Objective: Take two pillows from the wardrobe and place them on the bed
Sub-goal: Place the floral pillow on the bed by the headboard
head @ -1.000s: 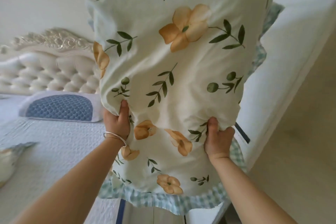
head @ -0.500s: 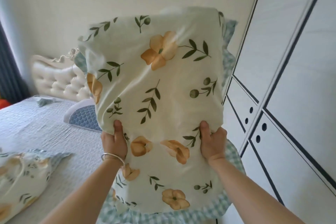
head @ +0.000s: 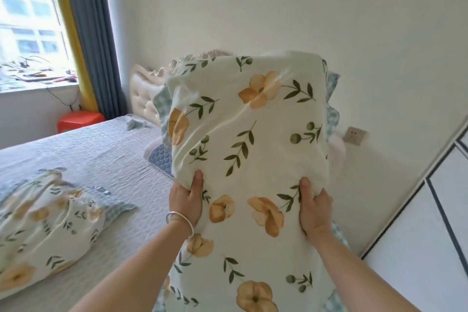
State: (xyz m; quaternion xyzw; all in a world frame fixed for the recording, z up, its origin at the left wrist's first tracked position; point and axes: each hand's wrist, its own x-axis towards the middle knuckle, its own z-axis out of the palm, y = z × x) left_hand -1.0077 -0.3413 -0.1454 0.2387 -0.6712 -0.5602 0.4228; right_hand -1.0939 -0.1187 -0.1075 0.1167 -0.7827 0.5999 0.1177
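Note:
I hold a cream pillow with orange flowers and green leaves (head: 248,139) upright in front of me, at the bed's right side. My left hand (head: 186,200), with a silver bangle on the wrist, grips its left edge. Gripping the right edge is my right hand (head: 314,208). A second pillow of the same print (head: 48,225) lies flat on the grey quilted bed (head: 101,159) at the lower left. The held pillow hides part of the headboard and the bed's right side. The white wardrobe (head: 435,235) stands at the right with its doors closed.
A blue-and-white pillow (head: 158,157) lies at the head of the bed, under the tufted cream headboard (head: 144,99). A red stool (head: 78,120) stands below the window and blue curtain (head: 98,40) at the far left. A wall socket (head: 355,135) sits right of the bed.
My view has swung left from the wardrobe toward the bed and window. The held pillow has come lower in the view, same grip. The second pillow on the bed now shows more fully.

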